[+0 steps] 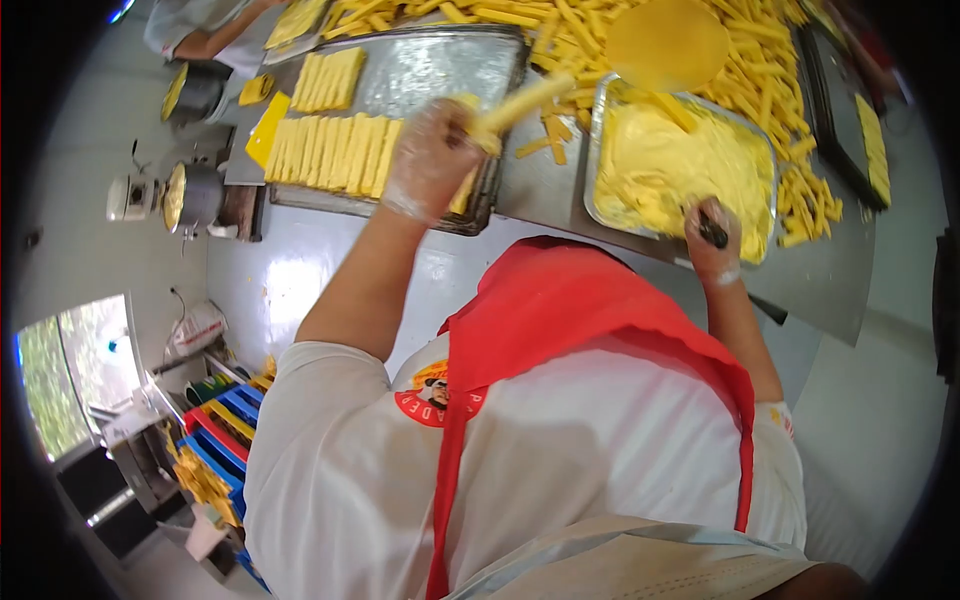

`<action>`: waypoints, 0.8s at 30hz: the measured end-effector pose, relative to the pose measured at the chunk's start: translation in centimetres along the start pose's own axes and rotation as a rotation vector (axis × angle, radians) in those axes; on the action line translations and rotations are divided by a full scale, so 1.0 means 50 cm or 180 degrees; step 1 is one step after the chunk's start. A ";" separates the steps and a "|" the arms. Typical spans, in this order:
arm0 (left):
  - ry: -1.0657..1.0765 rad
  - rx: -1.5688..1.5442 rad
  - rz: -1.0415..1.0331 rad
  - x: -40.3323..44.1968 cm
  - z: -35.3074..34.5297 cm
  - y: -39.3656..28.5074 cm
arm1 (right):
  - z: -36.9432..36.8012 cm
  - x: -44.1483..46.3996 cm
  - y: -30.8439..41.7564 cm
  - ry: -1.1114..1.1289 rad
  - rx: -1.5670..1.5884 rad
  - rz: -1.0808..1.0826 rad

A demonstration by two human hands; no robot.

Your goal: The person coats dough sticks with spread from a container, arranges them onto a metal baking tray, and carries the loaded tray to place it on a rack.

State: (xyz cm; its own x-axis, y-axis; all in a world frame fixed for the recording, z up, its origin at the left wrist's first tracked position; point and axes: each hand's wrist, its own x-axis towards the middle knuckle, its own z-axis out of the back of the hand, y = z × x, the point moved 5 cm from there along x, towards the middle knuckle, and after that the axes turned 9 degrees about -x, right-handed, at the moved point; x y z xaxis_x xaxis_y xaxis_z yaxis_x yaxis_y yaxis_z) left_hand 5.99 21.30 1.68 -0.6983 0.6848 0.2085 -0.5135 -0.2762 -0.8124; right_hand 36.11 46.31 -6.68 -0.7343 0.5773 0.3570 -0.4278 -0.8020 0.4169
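Note:
My left hand [432,160], in a clear glove, holds a yellow stick [530,100] above the right part of a dark baking tray [430,62]. Rows of yellow coated sticks [325,152] lie side by side on that tray. Closed round a dark handle [713,234], my gloved right hand [712,245] is at the front edge of a metal pan [590,190] filled with yellow cream [690,150]. The far end of the tool is hidden in the cream.
Many plain yellow sticks [780,80] are heaped behind the pan, under a round yellow disc [668,44]. A yellow scraper [266,130] lies left of the tray. Another person's arm [215,38] shows at the upper left. A dark tray [838,130] stands at the right.

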 end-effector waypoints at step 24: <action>0.0971 0.1130 -0.2104 0.299 -0.305 -0.047 | 0.056 0.040 0.094 -0.0117 -0.0392 0.0242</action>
State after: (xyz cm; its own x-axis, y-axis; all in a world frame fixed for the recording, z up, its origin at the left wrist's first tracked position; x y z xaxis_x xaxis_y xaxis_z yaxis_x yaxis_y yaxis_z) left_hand 4.39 42.46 -1.59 -0.0546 0.9211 0.3856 -0.9359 0.0874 -0.3412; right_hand 34.08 44.11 -1.67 -0.7482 0.5176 0.4150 -0.4349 -0.8551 0.2825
